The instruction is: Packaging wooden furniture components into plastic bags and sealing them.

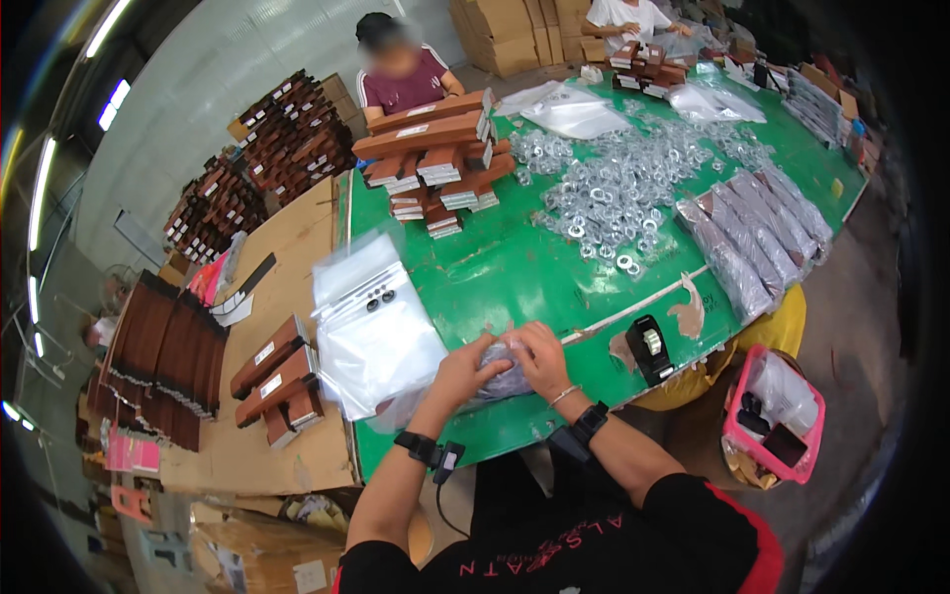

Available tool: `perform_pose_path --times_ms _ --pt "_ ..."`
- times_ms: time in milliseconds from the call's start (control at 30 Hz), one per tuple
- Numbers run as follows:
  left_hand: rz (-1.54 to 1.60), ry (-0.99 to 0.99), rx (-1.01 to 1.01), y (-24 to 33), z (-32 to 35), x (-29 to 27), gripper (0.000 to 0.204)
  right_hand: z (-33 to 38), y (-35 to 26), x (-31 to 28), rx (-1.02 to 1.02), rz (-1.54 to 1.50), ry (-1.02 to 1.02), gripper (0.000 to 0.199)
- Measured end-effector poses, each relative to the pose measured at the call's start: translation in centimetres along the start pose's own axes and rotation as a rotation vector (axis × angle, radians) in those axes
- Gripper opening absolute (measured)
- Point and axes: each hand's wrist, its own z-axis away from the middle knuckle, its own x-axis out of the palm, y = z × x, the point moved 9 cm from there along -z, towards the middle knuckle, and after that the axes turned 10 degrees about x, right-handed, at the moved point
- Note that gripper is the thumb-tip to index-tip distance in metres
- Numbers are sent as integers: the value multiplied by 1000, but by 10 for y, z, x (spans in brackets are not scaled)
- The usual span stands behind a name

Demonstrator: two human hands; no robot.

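Note:
My left hand (465, 368) and my right hand (541, 358) both grip a small clear plastic bag (502, 378) with dark contents, held just above the green table (495, 272) near its front edge. To the left of my hands lies a stack of empty clear plastic bags (371, 322) with a few small dark parts on it. Further back on the table spreads a pile of small packets of silver rings (618, 188).
Brown rectangular boxes (435, 158) are stacked at the back left of the table, more (277, 381) lie on cardboard at the left. Filled dark bags (752, 233) lie at the right, a black tape dispenser (648, 346) on the edge, a pink basket (777, 416) beside it. Two people sit at the far side.

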Motion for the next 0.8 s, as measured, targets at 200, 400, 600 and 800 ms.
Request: perform_pose_path --times_ms 200,400,600,800 --pt "-323 200 197 36 5 -1 44 4 -3 -21 -36 -178 34 9" --pt "-270 314 178 46 26 -9 37 11 -9 -20 38 -256 -37 14" --pt "63 337 270 38 15 14 31 28 36 -35 121 -343 26 11" --pt "223 337 206 20 32 -14 11 6 0 2 -50 -435 -28 19"
